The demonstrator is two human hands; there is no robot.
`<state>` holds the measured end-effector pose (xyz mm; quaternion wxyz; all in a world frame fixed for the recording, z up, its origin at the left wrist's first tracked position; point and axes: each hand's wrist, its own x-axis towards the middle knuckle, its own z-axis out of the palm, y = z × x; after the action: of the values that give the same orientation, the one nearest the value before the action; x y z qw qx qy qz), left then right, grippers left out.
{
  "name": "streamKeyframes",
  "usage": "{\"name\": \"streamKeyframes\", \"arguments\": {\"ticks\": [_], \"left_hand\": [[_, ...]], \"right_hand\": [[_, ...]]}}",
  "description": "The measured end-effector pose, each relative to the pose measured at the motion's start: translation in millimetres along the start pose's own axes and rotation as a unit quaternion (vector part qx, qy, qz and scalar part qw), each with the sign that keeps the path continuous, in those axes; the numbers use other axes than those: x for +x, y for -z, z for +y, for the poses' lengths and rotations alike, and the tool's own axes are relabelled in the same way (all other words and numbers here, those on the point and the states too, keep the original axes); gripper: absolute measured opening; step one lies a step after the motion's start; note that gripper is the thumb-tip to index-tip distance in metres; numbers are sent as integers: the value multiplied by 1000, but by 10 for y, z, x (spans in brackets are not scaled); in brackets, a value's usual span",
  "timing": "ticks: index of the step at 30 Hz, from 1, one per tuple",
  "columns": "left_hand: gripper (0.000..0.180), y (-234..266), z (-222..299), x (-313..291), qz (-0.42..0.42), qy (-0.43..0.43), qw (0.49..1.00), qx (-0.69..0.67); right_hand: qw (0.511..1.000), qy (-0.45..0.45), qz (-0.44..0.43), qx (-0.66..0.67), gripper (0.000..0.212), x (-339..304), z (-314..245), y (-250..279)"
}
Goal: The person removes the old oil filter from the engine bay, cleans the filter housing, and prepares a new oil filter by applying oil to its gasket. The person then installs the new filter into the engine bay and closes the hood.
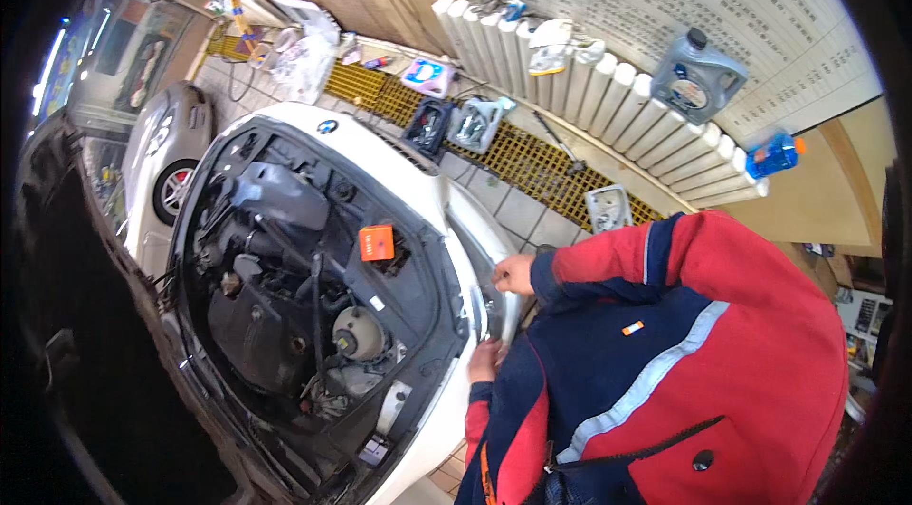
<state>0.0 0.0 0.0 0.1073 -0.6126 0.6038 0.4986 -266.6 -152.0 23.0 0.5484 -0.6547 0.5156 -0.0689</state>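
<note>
White car: your work sits at the front corner of the white car (380, 149), centre of the frame, along the grey seam (475, 301) between the two hands.
Right hand: your right hand (514, 273) rests curled at the upper end of that seam; you cannot tell from here whether it grips anything.
Left hand: your left hand (483, 360) lies against the lower end, half hidden by its cuff, so its hold cannot be read either.
Paint risk: your jacket (684, 362) leans just beside the panel, and its zip or fastener could scratch the finish if you press closer.
Pinch risk: fingers are at a narrow panel gap; a slip or a sudden shift of the panel could nip them.
Engine bay risk: the open engine bay (285, 315) with its orange tag (377, 243) lies to the left, and anything small let go near the edge could roll in among the hoses.
Trip risk: loose headlight units (475, 122) lie on the yellow floor grate (532, 158) above you in the frame; stepping back that way could catch one.
Edges: a white ribbed barrier (570, 68) closes the upper right, carrying a grey oil jug (698, 77) and a blue bottle (774, 155).
Open room: tiled floor between car and grate gives you a narrow lane; a silver car (166, 153) stands at the upper left.
</note>
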Motion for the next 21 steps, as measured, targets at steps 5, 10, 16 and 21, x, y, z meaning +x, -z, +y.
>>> {"name": "streamKeyframes", "arguments": {"ticks": [5,10,16,21], "left_hand": [[32,-239,226,230,91,-22,976,-198],[22,134,69,591,158,47,929,-330],[26,54,204,1164,109,54,971,-205],[52,-258,338,1567,-14,-7,997,-80]], "right_hand": [[998,-20,51,12,35,-30,314,529],[995,-65,69,25,37,-186,529,567],[989,-113,-91,-28,39,-531,888,651],[988,-148,-24,18,40,-57,1000,949]]}}
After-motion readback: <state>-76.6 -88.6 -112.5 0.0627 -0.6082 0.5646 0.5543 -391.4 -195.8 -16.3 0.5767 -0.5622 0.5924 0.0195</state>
